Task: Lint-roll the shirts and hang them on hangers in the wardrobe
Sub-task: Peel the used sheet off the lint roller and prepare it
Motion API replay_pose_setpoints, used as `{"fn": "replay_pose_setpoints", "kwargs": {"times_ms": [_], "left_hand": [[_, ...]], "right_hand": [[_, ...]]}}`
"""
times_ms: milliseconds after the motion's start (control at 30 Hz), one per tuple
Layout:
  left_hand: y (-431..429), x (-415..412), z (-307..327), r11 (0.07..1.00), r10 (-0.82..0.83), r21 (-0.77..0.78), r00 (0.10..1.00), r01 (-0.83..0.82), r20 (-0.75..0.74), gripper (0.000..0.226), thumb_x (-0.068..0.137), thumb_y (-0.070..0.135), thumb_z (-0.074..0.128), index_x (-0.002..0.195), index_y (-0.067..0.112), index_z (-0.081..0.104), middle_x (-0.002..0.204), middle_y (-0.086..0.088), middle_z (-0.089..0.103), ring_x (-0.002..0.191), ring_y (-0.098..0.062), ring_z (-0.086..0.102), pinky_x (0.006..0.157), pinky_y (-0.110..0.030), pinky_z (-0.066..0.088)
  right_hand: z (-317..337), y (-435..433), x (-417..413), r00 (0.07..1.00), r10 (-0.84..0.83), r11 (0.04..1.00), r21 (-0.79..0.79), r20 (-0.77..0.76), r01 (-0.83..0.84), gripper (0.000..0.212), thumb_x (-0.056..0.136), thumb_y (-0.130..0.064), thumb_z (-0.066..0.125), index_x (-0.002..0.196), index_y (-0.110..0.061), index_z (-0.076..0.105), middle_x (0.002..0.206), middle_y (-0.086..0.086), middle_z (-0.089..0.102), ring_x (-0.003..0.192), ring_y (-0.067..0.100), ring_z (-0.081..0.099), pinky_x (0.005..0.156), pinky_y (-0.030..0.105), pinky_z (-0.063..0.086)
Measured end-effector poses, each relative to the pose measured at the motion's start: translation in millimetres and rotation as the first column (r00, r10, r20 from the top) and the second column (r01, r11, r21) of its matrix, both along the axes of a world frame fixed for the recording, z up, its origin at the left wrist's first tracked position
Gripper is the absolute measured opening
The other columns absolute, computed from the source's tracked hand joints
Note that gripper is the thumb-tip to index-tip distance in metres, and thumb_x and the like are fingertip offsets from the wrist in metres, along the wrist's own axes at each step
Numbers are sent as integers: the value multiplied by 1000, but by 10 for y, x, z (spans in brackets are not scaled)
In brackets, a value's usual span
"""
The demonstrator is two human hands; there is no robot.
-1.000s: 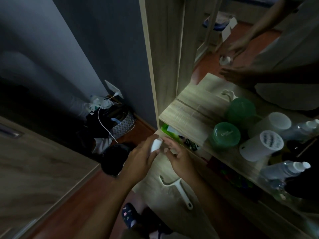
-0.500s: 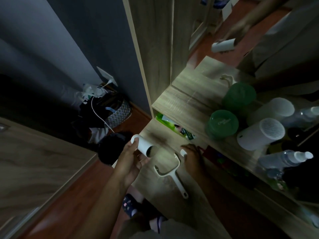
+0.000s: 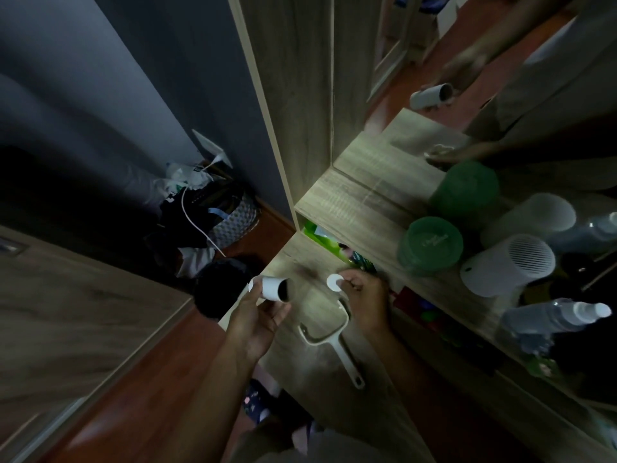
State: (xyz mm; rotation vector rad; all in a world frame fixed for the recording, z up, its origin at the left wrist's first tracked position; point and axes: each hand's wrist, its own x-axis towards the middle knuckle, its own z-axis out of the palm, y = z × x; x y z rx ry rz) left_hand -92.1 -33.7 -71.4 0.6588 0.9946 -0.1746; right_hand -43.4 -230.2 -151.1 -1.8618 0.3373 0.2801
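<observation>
- We look down on a dim wooden desk [image 3: 300, 372].
- Our left hand [image 3: 255, 320] is over the desk's left edge, with the fingers curled round a white roll [image 3: 275, 289].
- Our right hand [image 3: 365, 299] is near it, thumb and fingertip pinching a small white cap [image 3: 334, 283].
- The handle [image 3: 345, 362] lies flat on the desk between our forearms, its fork end under the right hand.
- The roll's dark open end faces the cap, and the two are apart.

Matt wood grain, smooth plastics.
Countertop [image 3: 360, 416] showed matt, pale wood grain. On it: roller handle [image 3: 347, 359], smooth white plastic. Over it: roll [image 3: 274, 288], matt white, paper-like; cap [image 3: 334, 283], smooth white. Right of it: jar lid [image 3: 434, 240], green plastic. Left of it: floor [image 3: 140, 396], glossy red-brown.
</observation>
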Motion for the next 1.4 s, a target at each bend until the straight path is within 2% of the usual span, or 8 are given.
{"fn": "replay_pose_setpoints", "kwargs": {"times_ms": [100,300,467,700,833,1033,1200,1400], "left_hand": [[19,31,0,1000,9,19,1000,-9,24,32,101,29,55,125,8,56,83,-13,78,72,-22,76,63,-37,63],[-60,66,90,999,-29,46,998,26,53,39,102,29,53,133,6,53,94,-15,76,79,-23,74,67,-35,62],[-101,82,141,998,-26,52,998,24,49,46,101,31,52,140,6,50,112,-15,69,90,-24,69,66,-33,63],[-131,47,168,998,12,66,999,-15,38,55,97,34,60,142,6,49,129,-18,63,96,-25,67,59,-34,61],[-137,36,171,997,16,73,999,-19,43,52,98,33,59,141,4,49,119,-17,63,91,-23,67,59,-33,60],[-143,36,195,999,17,49,999,-20,49,52,98,32,59,141,5,48,105,-15,68,88,-22,67,61,-34,62],[-158,44,233,998,34,50,998,-36,50,49,98,33,58,139,7,49,117,-17,64,97,-24,67,60,-39,62],[-150,32,225,998,40,44,999,-40,18,48,98,32,59,138,9,48,126,-19,59,101,-27,64,61,-45,61]], "right_hand": [[426,45,16,998,-7,953,301,-63,25,16,81,-5,78,94,-13,76,91,2,79,86,15,76,75,29,60],[902,185,-96,986,163,886,434,41,-165,15,81,-4,78,95,-7,76,81,1,79,72,9,72,61,20,55],[918,232,-126,984,159,884,433,78,-177,16,81,-4,78,89,-18,76,77,-1,78,70,10,72,60,23,54],[963,266,-125,982,172,882,432,77,-188,13,82,-2,76,93,-9,76,74,-4,77,65,5,69,54,19,50],[967,288,-120,982,166,864,466,88,-188,14,82,9,71,96,10,72,69,-7,74,56,-4,64,53,8,45],[1011,304,-122,980,168,878,436,109,-199,11,82,6,74,92,5,73,76,3,74,63,-2,67,57,9,47],[995,317,-86,976,175,893,398,128,-212,14,79,4,77,83,-9,72,78,2,74,71,2,69,66,15,53],[943,270,-66,963,250,893,359,104,-271,12,80,-1,79,90,3,73,78,1,74,70,0,68,61,11,49]]}}
